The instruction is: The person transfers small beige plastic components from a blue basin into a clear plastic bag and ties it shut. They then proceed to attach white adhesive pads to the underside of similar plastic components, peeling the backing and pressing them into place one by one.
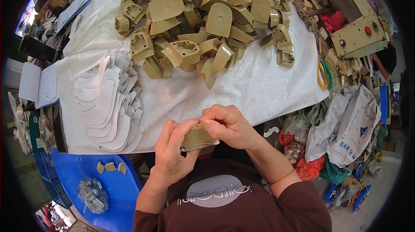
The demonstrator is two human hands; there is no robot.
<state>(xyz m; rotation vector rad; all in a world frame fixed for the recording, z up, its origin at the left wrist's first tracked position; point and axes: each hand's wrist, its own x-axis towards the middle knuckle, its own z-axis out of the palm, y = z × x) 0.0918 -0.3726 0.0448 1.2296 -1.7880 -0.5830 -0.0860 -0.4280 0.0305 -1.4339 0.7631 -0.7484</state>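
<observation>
In front of my chest, my left hand point(175, 147) is closed around an olive plastic shoe heel point(196, 139). Glittery gold material lines the heel's upper and lower edges. My right hand point(225, 126) pinches the heel's upper right edge, its fingers bent close to my left fingertips. A small white edge shows below the right thumb; I cannot tell what it belongs to. Beyond my hands lies a large pile of similar olive heels point(219, 20), on a white woven sheet point(173, 98) over the table. Left of my hands are overlapping stacks of thin white curved pieces point(101, 106).
A blue plastic stool point(125, 193) at lower left bears a clear bag point(93, 195) and 3 small pieces. An open notebook point(41, 83) lies left. At right are a beige control box point(361, 37), yellow and green rings point(324, 76) and a white printed sack point(356, 126).
</observation>
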